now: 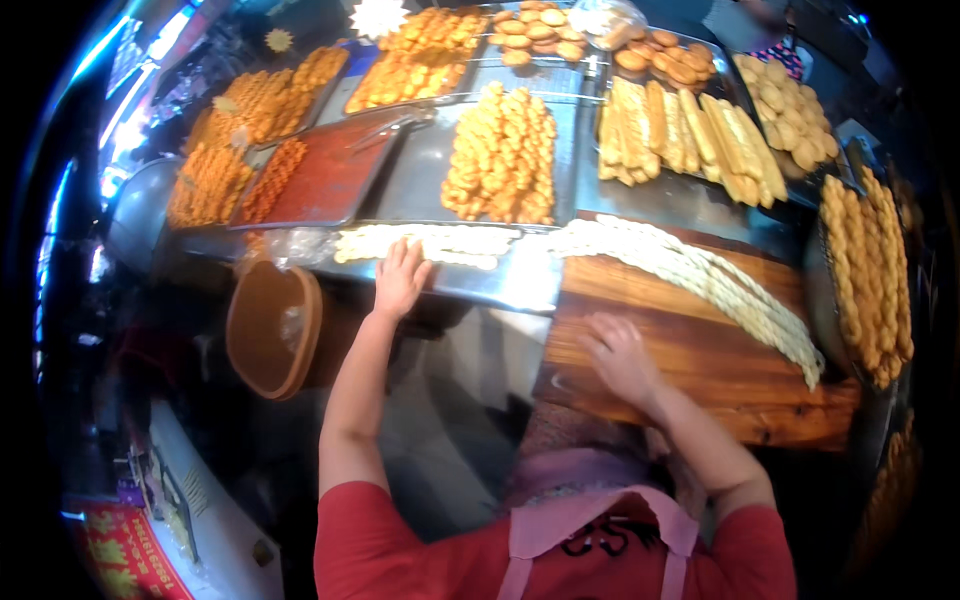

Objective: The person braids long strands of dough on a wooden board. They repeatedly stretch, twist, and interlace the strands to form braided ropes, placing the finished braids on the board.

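Pale raw dough twists (pixel 425 245) lie in a row along the metal counter edge. My left hand (pixel 402 280) reaches onto them, its fingers stretched out and resting on the nearest strands without closing round them. Over the wooden board (pixel 680 340) is my right hand (pixel 622 352), somewhat blurred, its fingers loosely extended with nothing seen in them. Beyond it, a longer row of raw dough twists (pixel 710 285) curves across the board toward its right edge, apart from the hand.
Fried dough twists (pixel 500 155) are piled on a tray behind the counter edge, beside a reddish-brown tray (pixel 325 170) with tongs. Fried dough sticks (pixel 690 135) and round pastries (pixel 785 110) stand farther right. A brown bin (pixel 272 330) sits below the counter at left; a pan of twists (pixel 865 280) borders the board.
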### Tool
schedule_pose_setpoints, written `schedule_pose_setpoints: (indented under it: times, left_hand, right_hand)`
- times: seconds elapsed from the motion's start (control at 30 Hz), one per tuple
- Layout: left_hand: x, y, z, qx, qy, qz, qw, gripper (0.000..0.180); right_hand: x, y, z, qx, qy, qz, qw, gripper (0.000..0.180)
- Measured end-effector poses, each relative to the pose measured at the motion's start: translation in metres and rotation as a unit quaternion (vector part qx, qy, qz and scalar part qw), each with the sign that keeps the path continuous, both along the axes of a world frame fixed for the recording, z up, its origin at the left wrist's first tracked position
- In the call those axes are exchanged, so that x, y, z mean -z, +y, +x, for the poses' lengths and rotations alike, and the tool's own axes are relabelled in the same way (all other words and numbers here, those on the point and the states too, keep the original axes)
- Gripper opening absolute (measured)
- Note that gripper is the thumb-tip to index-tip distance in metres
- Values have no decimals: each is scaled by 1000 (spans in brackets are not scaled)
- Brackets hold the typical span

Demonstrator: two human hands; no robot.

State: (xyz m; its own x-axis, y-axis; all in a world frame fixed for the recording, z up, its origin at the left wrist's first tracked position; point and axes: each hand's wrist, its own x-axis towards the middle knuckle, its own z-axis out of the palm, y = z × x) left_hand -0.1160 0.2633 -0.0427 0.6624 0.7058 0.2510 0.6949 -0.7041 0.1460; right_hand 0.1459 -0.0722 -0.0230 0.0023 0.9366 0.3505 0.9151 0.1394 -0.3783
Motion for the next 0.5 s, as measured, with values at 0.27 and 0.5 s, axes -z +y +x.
schedule_pose_setpoints:
  times: [0.27, 0.5]
  left_hand:
    - [-17, -117, 145, 172, -197, -65, 963, 28]
    - [-12, -123, 194, 169, -103, 26, 980, 14]
  right_hand:
    - [-15, -61, 1, 66, 70, -31, 995, 30]
    - [-6, -67, 0, 60, 65, 36, 995, 27]
